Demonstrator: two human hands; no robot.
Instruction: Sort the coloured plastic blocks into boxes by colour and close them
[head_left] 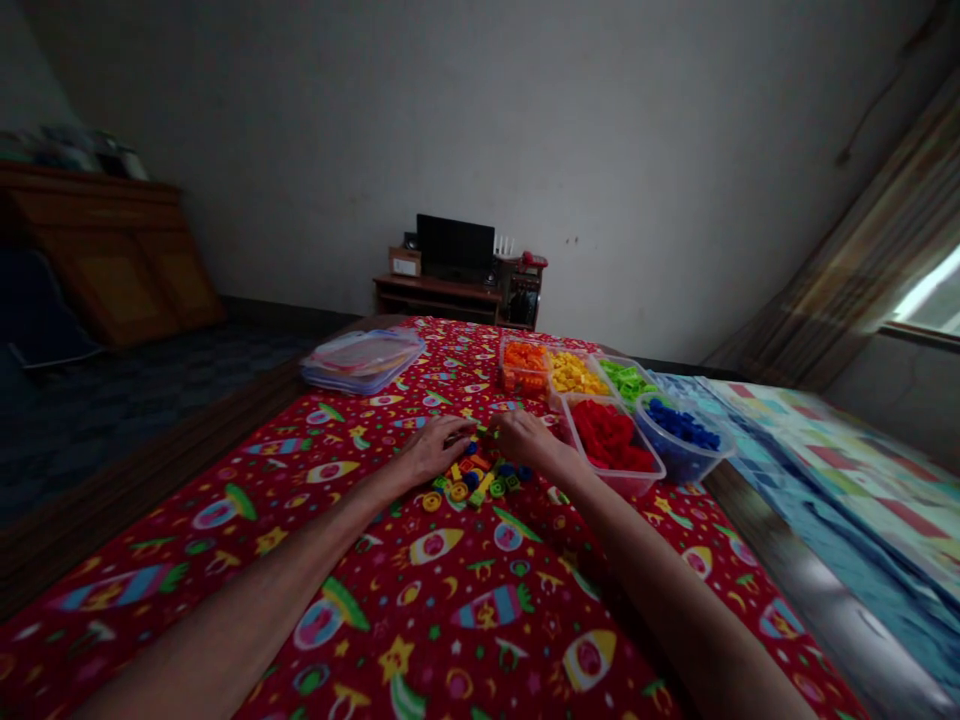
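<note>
A small loose pile of mixed plastic building pieces (pixel 474 478), in yellow, blue, green and red-orange, lies on the red patterned tablecloth (pixel 420 620). At the pile's left edge rests my left hand (pixel 437 447), its fingers bent and the thumb apart from them. Just across from it, on the far right side of the pile, my right hand (pixel 523 436) has its fingers curled down and drawn together. Whatever those fingertips hold, if anything, is hidden. Closest to the right hand stands a clear tub of red pieces (pixel 611 440).
Beyond it are clear tubs of orange pieces (pixel 525 367), yellow pieces (pixel 576 373) and light green pieces (pixel 624 380). A round tub of blue pieces (pixel 682 428) stands near the right table edge. Stacked clear lids (pixel 364 358) lie at the far left. A bed (pixel 847 470) adjoins the right.
</note>
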